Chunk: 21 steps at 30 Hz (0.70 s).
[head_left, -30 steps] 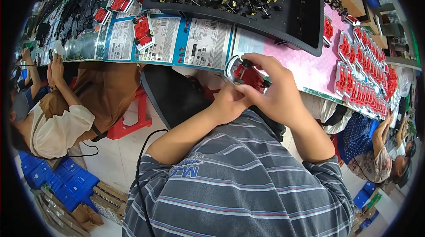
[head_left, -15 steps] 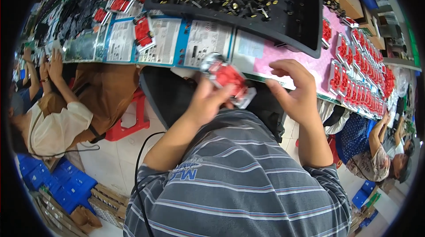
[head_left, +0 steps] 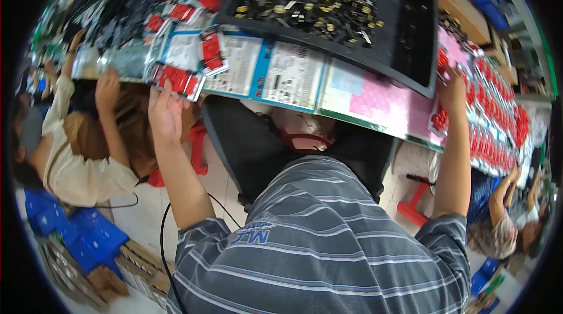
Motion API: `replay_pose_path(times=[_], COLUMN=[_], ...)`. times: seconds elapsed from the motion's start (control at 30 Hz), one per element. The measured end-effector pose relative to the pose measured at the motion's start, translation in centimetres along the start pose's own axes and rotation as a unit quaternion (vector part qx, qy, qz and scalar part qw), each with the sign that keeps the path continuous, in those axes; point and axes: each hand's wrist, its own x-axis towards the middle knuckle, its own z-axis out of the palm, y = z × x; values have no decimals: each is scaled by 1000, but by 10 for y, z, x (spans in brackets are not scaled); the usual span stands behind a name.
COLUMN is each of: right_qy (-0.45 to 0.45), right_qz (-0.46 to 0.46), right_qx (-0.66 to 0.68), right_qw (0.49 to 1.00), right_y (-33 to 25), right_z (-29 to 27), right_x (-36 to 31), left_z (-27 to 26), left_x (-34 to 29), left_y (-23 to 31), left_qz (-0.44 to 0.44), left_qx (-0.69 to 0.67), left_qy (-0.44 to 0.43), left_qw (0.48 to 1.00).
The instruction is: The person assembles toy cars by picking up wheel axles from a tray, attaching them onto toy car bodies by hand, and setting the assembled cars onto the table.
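Note:
At the table's front edge on the left, my left hand (head_left: 166,115) is closed on a red and silver toy car part (head_left: 180,81), gripping it by its near side. Several similar red parts (head_left: 213,51) lie just beyond it on printed sheets. My right hand (head_left: 454,95) reaches far to the right, its fingers closed at another red toy car part (head_left: 442,57) at the left end of the rows. The fingers partly cover that part. Rows of red and silver parts (head_left: 491,98) lie on the pink sheet beside this hand.
A large black tray (head_left: 346,47) holding small black and yellow pieces stands across the table's middle. Dark parts (head_left: 126,26) are heaped at the far left. Co-workers sit on both sides; one in a cream shirt (head_left: 88,155) is near my left arm. A red stool (head_left: 413,205) stands at right.
My left hand has carried the red part from in front of my body leftward to the table edge. My right hand has moved right, from over the table edge to the rows.

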Motion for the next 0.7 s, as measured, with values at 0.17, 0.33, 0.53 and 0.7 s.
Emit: replay_pose_path(times=[0.17, 0.33, 0.53, 0.7], right_qy=[99, 208, 286, 332], right_qz=[-33, 12, 25, -5], right_qx=[-14, -3, 102, 169], right_qw=[994, 978, 952, 928], right_y=[9, 3, 12, -38], right_z=[2, -11, -53, -88], right_x=[-2, -12, -46, -115], left_z=[-42, -38, -9, 96], left_x=[39, 67, 78, -13], left_y=[-2, -1, -5, 23], left_qz=[-27, -63, 14, 194], left_qx=[128, 308, 600, 511], left_qy=[20, -7, 47, 21], left_qw=[991, 949, 798, 837])
